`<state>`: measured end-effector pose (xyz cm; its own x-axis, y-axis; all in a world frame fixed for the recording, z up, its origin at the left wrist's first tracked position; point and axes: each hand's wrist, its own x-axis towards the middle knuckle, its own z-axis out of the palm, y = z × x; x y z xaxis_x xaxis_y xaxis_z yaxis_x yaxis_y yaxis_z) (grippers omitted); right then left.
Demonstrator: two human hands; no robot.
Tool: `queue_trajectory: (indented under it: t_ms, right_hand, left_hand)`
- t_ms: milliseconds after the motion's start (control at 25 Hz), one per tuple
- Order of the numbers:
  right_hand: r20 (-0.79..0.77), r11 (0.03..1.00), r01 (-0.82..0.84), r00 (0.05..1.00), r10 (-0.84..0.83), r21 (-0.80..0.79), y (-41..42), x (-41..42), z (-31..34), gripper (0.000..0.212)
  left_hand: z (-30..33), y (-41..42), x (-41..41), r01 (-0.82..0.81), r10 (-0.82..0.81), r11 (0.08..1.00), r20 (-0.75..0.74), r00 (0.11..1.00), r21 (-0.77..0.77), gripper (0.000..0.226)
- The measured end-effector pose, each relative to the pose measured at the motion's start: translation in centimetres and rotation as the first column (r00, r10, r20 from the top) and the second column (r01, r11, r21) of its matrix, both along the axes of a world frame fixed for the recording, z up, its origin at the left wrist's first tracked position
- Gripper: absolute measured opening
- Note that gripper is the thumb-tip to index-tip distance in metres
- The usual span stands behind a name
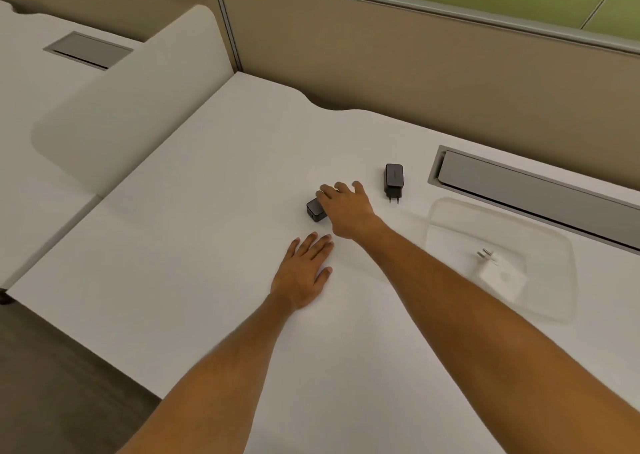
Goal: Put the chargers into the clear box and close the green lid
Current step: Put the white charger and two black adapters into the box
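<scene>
A clear box (554,242) stands on the white desk at the right, with a white charger (500,275) lying inside it, prongs up. A black charger (393,180) lies on the desk further back, prongs toward me. My right hand (346,211) reaches over a second black charger (316,208), fingers curled across its top; whether it grips the charger is unclear. My left hand (304,270) rests flat on the desk just in front, fingers apart, holding nothing. No green lid is in view.
A grey cable-tray slot (536,190) runs along the back right of the white desk (207,246). A tan partition (415,73) rises behind. A low white divider (131,107) stands at the left, with another desk beyond it.
</scene>
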<state>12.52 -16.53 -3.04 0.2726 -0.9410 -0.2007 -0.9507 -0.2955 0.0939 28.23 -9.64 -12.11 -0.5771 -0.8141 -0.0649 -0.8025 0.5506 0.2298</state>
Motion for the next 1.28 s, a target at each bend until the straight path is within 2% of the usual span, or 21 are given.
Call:
queue_trajectory:
  t_ms: [200, 560, 760, 880, 1080, 1280]
  right_hand:
    - [0.01, 0.999, -0.023, 1.0, 0.022, 0.041, -0.5, 0.4, -1.4, 0.068]
    - [0.031, 0.998, 0.005, 1.0, -0.003, -0.065, -0.2, 0.4, -2.6, 0.047]
    - [0.066, 0.994, 0.066, 0.996, -0.061, -0.089, 0.3, 0.5, -2.5, 0.046]
    - [0.091, 0.985, 0.097, 0.992, -0.085, -0.141, 0.7, -0.1, -1.7, 0.046]
    - [0.17, 0.949, 0.163, 0.978, -0.119, -0.271, 1.4, -2.3, 1.4, 0.033]
    - [0.268, 0.884, 0.313, 0.936, -0.227, -0.346, 3.1, -5.8, 5.0, 0.038]
  left_hand:
    - [-0.3, -0.2, 0.0, -0.002, 0.002, 1.0, -0.003, 1.0, -0.006, 0.057]
    - [-0.7, -0.3, 0.0, -0.009, 0.009, 1.0, 0.0, 1.0, 0.002, 0.058]
    - [-0.7, -0.3, 0.0, -0.01, 0.01, 1.0, -0.003, 1.0, 0.006, 0.058]
    - [-0.6, -0.2, 0.0, -0.004, 0.004, 1.0, -0.005, 1.0, -0.003, 0.058]
    - [-0.4, -0.1, 0.0, 0.004, -0.005, 1.0, -0.029, 1.0, -0.015, 0.057]
    - [-0.3, 0.0, 0.0, 0.005, -0.006, 1.0, -0.028, 1.0, -0.018, 0.056]
